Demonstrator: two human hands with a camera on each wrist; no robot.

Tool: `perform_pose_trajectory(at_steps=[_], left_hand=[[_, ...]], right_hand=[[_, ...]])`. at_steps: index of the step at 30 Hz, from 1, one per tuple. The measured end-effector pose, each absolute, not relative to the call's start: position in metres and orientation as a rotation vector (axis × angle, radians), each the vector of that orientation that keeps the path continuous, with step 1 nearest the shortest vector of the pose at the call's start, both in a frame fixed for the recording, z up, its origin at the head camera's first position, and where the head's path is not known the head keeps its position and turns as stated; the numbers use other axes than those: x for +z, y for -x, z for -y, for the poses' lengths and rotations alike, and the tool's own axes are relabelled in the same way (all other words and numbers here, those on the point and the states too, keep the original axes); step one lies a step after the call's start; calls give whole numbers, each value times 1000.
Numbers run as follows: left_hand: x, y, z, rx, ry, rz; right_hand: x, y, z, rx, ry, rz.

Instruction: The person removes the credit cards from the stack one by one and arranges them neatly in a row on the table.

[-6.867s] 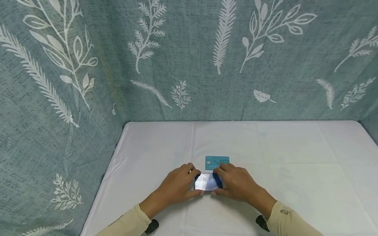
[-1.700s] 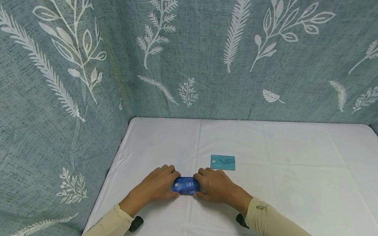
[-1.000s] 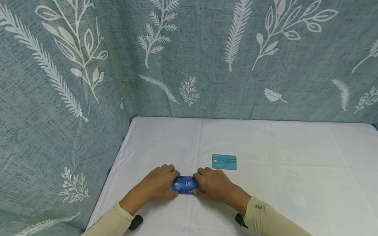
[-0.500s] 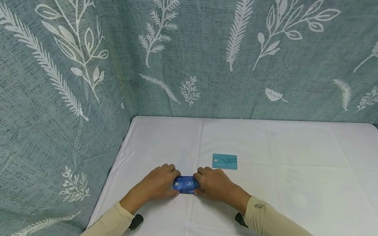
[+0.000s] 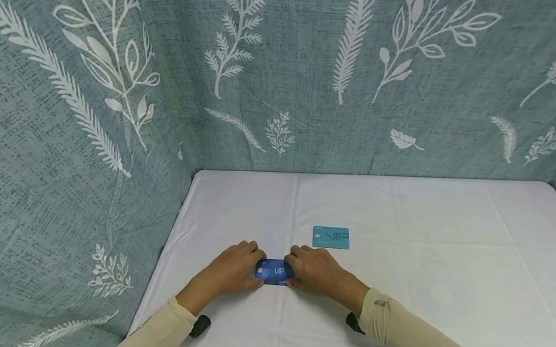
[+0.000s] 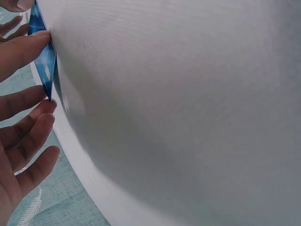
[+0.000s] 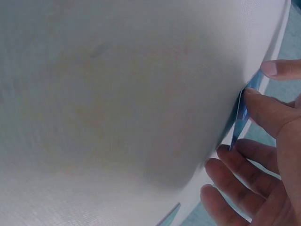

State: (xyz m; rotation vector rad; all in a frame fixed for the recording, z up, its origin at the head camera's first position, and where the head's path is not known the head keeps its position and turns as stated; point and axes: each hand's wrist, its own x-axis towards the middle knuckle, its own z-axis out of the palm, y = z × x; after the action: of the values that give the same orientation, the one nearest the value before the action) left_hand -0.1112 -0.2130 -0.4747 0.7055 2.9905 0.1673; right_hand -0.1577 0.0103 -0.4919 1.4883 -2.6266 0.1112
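A dark blue bank card (image 5: 273, 271) with a chip and white "VIP" lettering is held between both hands, face up in the head view. My left hand (image 5: 231, 272) pinches its left end between thumb and fingers. At the opposite end, my right hand (image 5: 318, 272) grips it the same way, covering that edge. Both wrist views catch the blue card (image 6: 45, 63) at a steep angle, close to the white cloth. A teal VIP card (image 5: 331, 237) lies flat on the table behind the right hand, apart from it.
A white cloth covers the table (image 5: 434, 262). Green-grey curtains (image 5: 290, 71) with white leaf prints stand along its back and left edges. Dark wrist cameras (image 5: 200, 326) sit under both sleeves.
Compared with several seconds ago, both hands have carried the blue card left and away from the teal card, and its bright glare is gone. Over the last second they hold nearly still.
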Motion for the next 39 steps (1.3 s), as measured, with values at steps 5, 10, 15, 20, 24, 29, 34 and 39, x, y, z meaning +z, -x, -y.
perform_pose_trajectory(at_steps=[5,10,15,20,24,29,34,39], left_hand=[[-474,112,212,165,-691,-2979],[-473,113,211,171,-665,-2964],[-474,113,210,192,-650,-2958],[-474,113,210,192,-650,-2953],[-474,114,209,193,-642,-2950],[-474,114,209,205,-638,-2947],[-474,113,209,208,-649,-2949],[-474,113,209,199,-658,-2949]], right_hand=[[-492,158,-10,112,-1477,2649],[-491,158,-9,117,-1468,2665],[-490,158,-10,122,-1464,2681],[-490,159,-10,117,-1462,2691],[-490,159,-11,113,-1463,2678],[-490,159,-11,114,-1460,2673],[-492,160,-11,122,-1459,2676],[-492,160,-11,137,-1459,2684]])
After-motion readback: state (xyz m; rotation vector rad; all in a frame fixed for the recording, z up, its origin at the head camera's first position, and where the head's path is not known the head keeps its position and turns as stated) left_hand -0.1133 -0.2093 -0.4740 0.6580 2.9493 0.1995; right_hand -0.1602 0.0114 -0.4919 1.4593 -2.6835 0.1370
